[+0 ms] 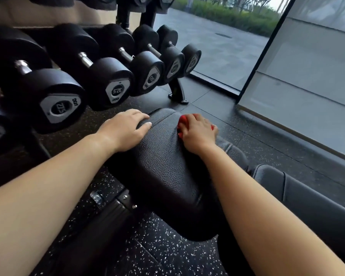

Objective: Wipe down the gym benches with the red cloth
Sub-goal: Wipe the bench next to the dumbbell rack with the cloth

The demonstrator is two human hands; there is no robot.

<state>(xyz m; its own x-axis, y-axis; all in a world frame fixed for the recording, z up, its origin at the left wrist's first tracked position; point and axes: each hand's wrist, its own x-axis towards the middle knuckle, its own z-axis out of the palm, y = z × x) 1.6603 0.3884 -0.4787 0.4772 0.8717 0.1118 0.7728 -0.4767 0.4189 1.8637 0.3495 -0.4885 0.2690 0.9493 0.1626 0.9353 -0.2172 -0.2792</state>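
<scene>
A black padded bench seat (163,162) fills the middle of the view, its narrow end pointing away from me. My left hand (126,128) rests flat on the pad's far left edge, fingers draped over the rim. My right hand (197,130) grips the red cloth (182,121) against the pad's far right side; only small parts of the cloth show around the fingers. A second black pad (307,200) of the bench lies to the lower right.
A rack of black dumbbells (100,76) runs along the left and back, its foot (177,92) bolted to the floor just beyond the bench. Speckled rubber floor (163,253) lies below. A glass wall (227,46) and a pale panel (307,66) stand at the right.
</scene>
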